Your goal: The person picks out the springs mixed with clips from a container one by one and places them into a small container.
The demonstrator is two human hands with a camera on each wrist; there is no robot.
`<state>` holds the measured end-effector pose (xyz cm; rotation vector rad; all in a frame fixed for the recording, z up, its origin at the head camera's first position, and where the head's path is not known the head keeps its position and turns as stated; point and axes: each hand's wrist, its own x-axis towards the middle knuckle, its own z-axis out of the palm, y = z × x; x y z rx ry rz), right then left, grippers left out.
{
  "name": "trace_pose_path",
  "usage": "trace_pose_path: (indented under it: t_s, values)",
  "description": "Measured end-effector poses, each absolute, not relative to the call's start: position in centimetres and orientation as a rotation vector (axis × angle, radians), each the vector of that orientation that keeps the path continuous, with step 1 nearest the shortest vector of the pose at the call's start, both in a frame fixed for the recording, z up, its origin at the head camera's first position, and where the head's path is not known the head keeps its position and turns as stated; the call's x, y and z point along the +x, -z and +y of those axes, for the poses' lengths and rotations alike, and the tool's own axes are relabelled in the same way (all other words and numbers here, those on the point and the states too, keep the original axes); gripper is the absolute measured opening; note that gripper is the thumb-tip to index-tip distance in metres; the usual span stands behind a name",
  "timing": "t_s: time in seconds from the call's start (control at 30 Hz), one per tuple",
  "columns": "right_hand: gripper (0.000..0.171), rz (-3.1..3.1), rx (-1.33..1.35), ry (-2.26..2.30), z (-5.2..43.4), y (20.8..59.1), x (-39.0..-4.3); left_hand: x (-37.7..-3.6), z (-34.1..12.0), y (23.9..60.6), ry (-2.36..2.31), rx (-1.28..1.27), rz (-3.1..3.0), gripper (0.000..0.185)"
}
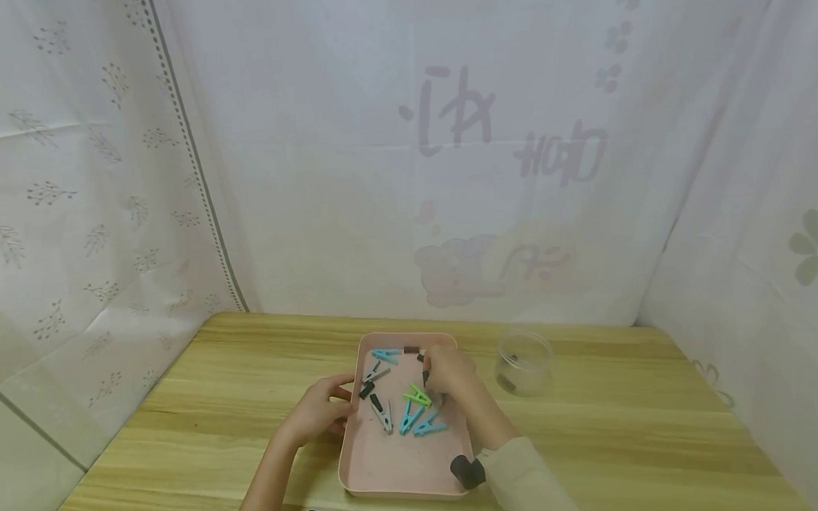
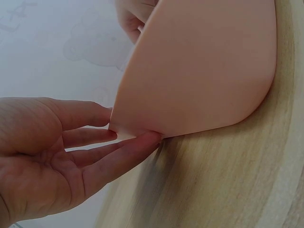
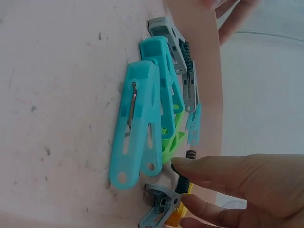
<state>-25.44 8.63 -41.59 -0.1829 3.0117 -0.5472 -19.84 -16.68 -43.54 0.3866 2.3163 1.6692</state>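
My right hand (image 1: 451, 370) reaches into the far right of a pink tray (image 1: 403, 470). In the right wrist view its thumb and forefinger pinch a black coil spring (image 3: 182, 184), close beside a small grey clip (image 3: 161, 204) and a yellow piece (image 3: 176, 217). Nearby lie two blue clothespins (image 3: 135, 126), a green clothespin (image 1: 417, 395) and grey clothespins (image 3: 166, 33). Outside the tray, my left hand (image 1: 317, 410) touches its left wall with fairly straight fingers, fingertips at the rim and lower edge.
To the tray's right stands a clear round jar (image 1: 524, 363) with a few dark pieces inside. Another blue clothespin (image 1: 385, 355) and a dark spring (image 1: 411, 350) lie at the tray's far end. Patterned curtains (image 1: 325, 176) surround the wooden table (image 1: 631, 421).
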Motion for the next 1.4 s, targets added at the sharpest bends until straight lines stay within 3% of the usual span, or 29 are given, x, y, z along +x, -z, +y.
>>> trace_pose_path:
  t_s: [0.53, 1.4]
  values:
    - [0.026, 2.926, -0.118, 0.835, 9.1, 41.4, -25.5, -19.8, -16.5, 43.3, -1.665, 0.380, 2.322, 0.060]
    - [0.031, 2.945, -0.226, 0.975, 9.7, 40.1, -24.9, -19.7, -16.6, 43.2, -1.670, 0.396, 2.313, 0.059]
